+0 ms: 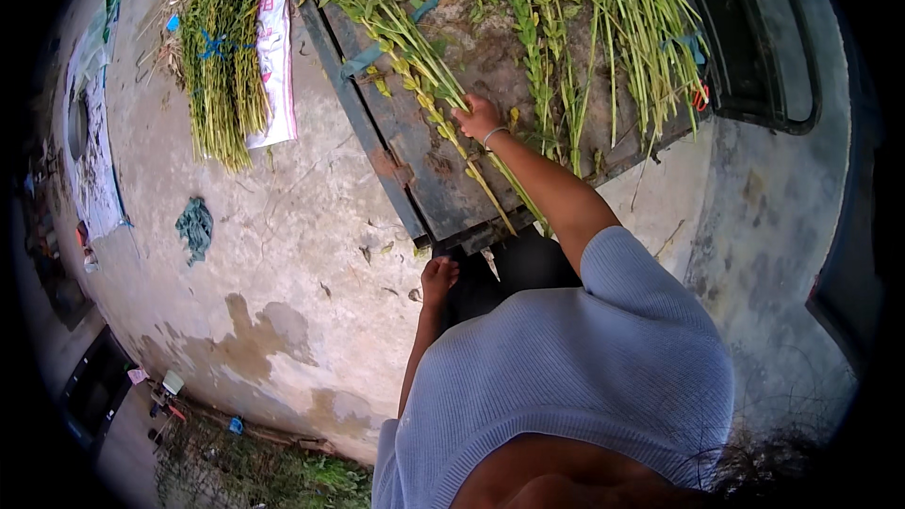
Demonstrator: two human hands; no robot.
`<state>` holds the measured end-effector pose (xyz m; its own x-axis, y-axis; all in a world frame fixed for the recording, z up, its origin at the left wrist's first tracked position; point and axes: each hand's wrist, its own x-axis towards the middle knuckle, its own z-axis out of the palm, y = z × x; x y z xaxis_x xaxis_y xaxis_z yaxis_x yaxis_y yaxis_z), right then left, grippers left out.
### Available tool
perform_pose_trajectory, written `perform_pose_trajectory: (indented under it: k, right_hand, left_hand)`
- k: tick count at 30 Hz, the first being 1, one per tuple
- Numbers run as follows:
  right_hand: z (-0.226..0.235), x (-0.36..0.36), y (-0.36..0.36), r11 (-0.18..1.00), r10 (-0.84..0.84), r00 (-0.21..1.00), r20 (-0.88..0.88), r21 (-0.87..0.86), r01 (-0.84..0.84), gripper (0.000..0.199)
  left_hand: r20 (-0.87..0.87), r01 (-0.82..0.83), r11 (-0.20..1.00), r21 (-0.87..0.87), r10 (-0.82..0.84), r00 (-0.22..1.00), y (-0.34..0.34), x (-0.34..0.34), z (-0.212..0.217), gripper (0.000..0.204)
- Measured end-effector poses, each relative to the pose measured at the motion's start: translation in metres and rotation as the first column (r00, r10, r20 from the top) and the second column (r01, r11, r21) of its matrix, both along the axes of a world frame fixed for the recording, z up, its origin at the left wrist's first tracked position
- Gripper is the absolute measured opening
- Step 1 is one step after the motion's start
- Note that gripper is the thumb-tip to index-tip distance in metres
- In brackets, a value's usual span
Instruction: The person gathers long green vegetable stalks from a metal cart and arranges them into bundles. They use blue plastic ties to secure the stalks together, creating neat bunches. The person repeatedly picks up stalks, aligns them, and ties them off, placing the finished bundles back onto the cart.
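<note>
My right hand (479, 119) is closed around the lower part of a few leafy green stalks (429, 66). They lie slantwise across a dark, soil-strewn metal platform (443, 198), their leafy tops at the far left. My left hand (439, 277) is closed just below the platform's near left corner, beside a dark part there. Its fingers are curled, and I cannot make out what they hold. A blue-green strip (361, 60) lies by the stalks. To the right, more leafy stalks (547, 75) rest on the platform, next to a thick bunch of stalks (650, 47).
A green bundle (226, 57) tied with blue lies on the concrete at left, partly over a white sack (276, 57). Nearer is a crumpled green cloth (195, 229). A black frame (768, 38) borders the platform's right side. Red handles (700, 98) show at its right edge.
</note>
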<state>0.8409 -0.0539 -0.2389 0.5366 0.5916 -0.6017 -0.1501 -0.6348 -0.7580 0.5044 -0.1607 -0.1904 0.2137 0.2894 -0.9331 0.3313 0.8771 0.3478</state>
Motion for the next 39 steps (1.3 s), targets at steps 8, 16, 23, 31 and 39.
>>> perform_pose_trajectory:
  k: [8, 16, 23, 31, 39]
  right_hand:
    - [0.011, -0.036, -0.025, 0.984, 0.082, 0.746, 0.661, 0.067, -0.168, 0.038]
    - [0.066, 0.013, -0.095, 0.994, 0.065, 0.701, 0.710, -0.111, 0.020, 0.050]
    - [0.072, 0.033, -0.156, 0.878, 0.354, 0.783, 0.512, -0.470, -0.089, 0.069]
    - [0.054, 0.060, -0.228, 0.857, 0.474, 0.715, 0.514, -0.456, -0.240, 0.016]
    - [0.087, 0.037, -0.305, 0.346, 0.811, 0.579, -0.088, -0.726, -0.595, 0.016]
  left_hand:
    - [0.024, 0.047, 0.996, 0.080, -0.049, 0.999, -0.004, 0.014, 0.004, 0.017]
    - [-0.021, 0.117, 0.979, 0.167, -0.116, 0.993, 0.013, 0.001, 0.018, 0.018]
    - [0.015, 0.381, 0.683, 0.623, -0.497, 0.867, 0.009, -0.018, -0.040, 0.021]
    - [0.063, 0.406, 0.689, 0.601, -0.547, 0.835, 0.027, 0.031, -0.009, 0.019]
    - [-0.033, 0.569, 0.577, 0.585, -0.685, 0.728, 0.031, 0.064, 0.030, 0.020]
